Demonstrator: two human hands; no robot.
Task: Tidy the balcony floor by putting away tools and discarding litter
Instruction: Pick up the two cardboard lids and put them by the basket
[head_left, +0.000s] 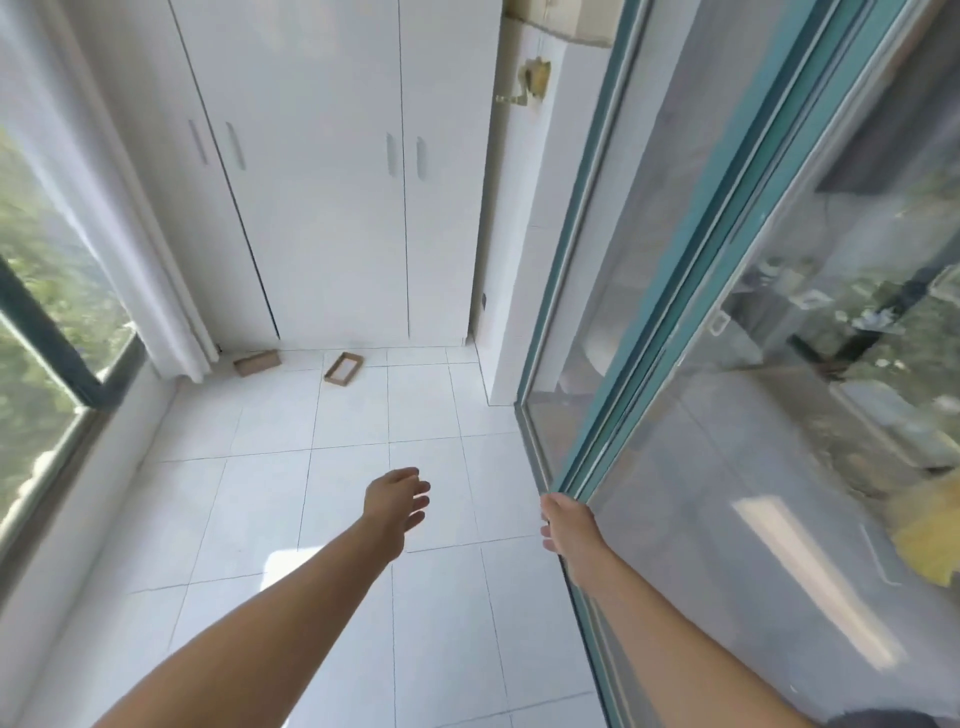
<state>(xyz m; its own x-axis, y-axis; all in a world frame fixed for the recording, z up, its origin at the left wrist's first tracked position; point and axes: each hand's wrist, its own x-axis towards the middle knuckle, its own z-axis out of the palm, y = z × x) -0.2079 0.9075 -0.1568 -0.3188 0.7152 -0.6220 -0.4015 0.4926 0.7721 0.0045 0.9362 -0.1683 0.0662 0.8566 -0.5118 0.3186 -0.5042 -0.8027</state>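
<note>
Two brown cardboard pieces lie on the white tiled floor (343, 467) at the foot of the cabinet: a closed small box (256, 362) on the left and an open box tray (343, 369) a little to its right. My left hand (399, 501) hangs empty above the tiles in the middle of the balcony, fingers apart, far from both pieces. My right hand (565, 527) rests on the edge of the teal sliding door frame (597, 405), its fingers wrapped around that edge.
A tall white cabinet (332, 182) with handled doors fills the far wall. A window (41, 322) and a white curtain (130, 249) run along the left. Glass sliding doors (753, 364) line the right side. A brass fitting (532, 83) hangs on the white pillar.
</note>
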